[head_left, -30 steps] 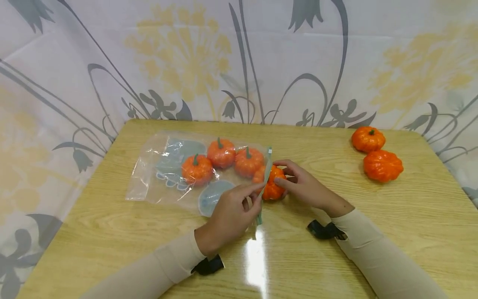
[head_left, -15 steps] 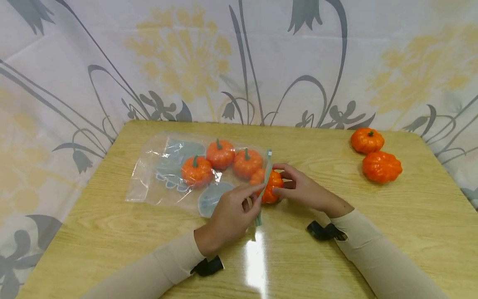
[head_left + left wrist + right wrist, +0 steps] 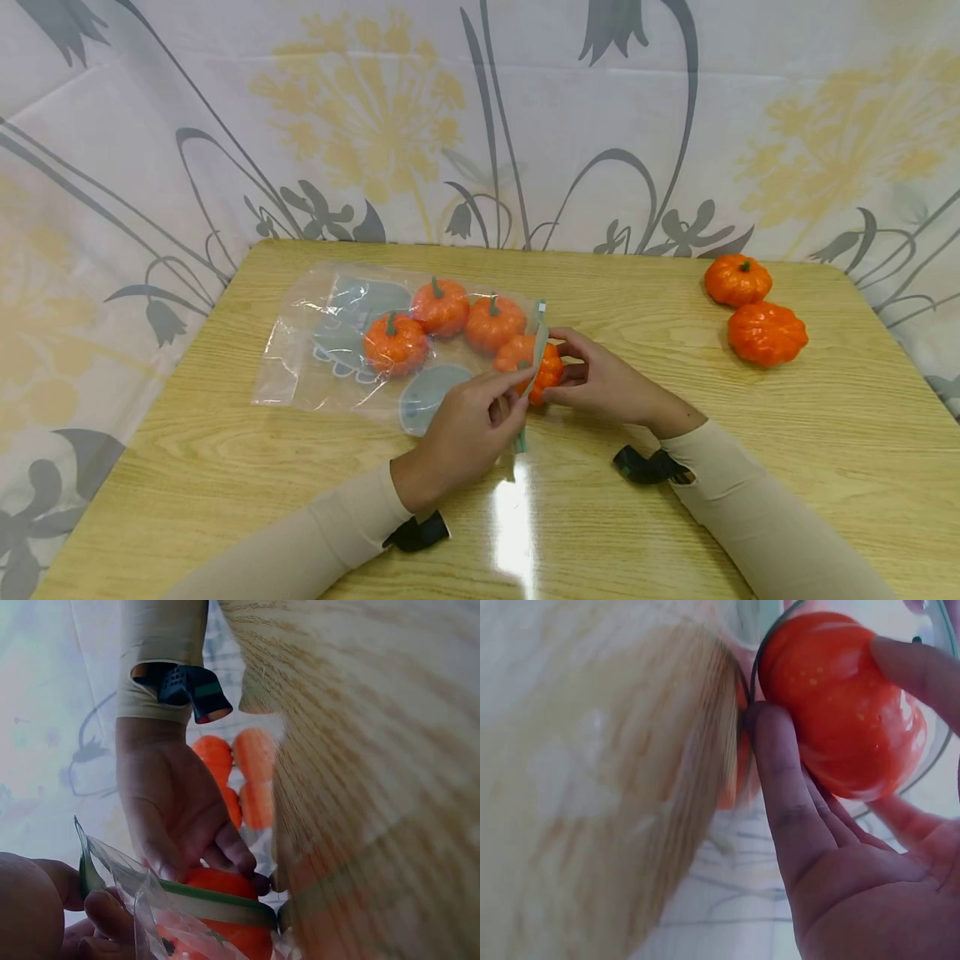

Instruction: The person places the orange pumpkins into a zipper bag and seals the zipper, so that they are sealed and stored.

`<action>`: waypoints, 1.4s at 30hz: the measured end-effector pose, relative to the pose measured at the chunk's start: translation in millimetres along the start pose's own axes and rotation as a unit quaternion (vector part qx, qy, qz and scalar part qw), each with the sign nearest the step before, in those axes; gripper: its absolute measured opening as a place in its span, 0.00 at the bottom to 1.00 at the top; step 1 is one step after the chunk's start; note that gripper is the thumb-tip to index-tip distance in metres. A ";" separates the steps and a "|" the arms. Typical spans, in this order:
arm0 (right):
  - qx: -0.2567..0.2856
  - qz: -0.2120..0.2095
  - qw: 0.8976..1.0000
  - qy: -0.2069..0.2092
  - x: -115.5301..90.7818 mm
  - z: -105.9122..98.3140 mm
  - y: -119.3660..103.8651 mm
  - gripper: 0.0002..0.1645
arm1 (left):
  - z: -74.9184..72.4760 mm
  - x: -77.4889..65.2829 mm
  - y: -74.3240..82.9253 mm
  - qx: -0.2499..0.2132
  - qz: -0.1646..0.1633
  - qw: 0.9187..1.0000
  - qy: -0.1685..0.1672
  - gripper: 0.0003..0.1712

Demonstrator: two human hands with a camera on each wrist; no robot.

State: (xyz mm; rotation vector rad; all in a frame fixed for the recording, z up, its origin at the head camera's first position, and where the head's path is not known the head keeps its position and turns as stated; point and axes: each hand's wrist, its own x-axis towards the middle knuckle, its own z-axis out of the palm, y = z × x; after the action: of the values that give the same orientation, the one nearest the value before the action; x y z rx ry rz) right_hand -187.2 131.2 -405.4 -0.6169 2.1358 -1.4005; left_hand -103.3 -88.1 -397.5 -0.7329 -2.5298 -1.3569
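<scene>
A clear zip bag [image 3: 281, 367] with a green zip edge lies flat in the head view, its mouth to the right. Inside it are three orange toy pumpkins, one of them a pumpkin with a green stem [image 3: 396, 346]. My left hand [image 3: 468, 433] pinches the zip edge at the mouth. Partly through that mouth is another pumpkin [image 3: 551, 367], which my right hand [image 3: 611, 383] holds from the right with thumb and fingers on either side. The right wrist view shows the same pumpkin [image 3: 840, 712] with the bag's rim around it.
On the right of the wooden table [image 3: 675, 517] sit two more pumpkins, a rear pumpkin [image 3: 737, 282] and a front pumpkin [image 3: 768, 335], side by side. A flower-patterned curtain [image 3: 480, 125] hangs along the table's back edge.
My right hand has shifted a little left and pushed the pumpkin further into the bag's mouth. The pumpkins inside have nudged slightly left. My left hand keeps its place on the zip edge.
</scene>
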 end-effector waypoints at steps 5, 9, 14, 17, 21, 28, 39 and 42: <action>0.007 -0.001 1.000 0.014 1.8 1.8 0.3 0.49 | 0.2 0.3 -0.7 0.004 0.004 1.000 -0.013 0.21; 0.010 -0.016 1.000 0.016 2.7 3.9 0.3 0.47 | 0.8 0.1 -1.0 0.006 0.005 1.000 -0.019 0.20; 0.009 -0.014 1.000 0.023 2.4 4.4 0.4 0.47 | 1.5 1.0 -1.1 0.021 0.012 0.999 -0.025 0.21; 0.012 -0.011 0.999 0.034 2.0 4.0 0.0 0.47 | 1.2 1.7 -0.3 0.033 0.014 0.999 -0.029 0.23; 0.013 -0.016 0.999 0.050 2.1 3.6 0.7 0.48 | 1.0 1.2 0.5 0.048 0.005 0.998 -0.039 0.26; 0.010 -0.014 0.998 0.067 3.4 4.5 1.4 0.47 | 0.9 1.7 1.9 0.063 -0.004 0.997 -0.048 0.27; 0.055 0.022 0.998 0.026 2.9 5.1 0.7 0.47 | 3.0 0.9 0.6 0.045 0.026 0.998 -0.027 0.23; 0.074 0.024 0.997 0.022 2.2 7.3 1.7 0.43 | 3.9 -1.5 -0.4 0.044 0.029 0.998 -0.021 0.22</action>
State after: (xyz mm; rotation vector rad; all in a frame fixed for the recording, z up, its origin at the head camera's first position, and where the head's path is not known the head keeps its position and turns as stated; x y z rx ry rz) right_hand -184.4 125.4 -409.7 -0.4793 2.0445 -1.5423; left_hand -101.9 -85.6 -400.5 -0.8186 -2.5618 -1.2157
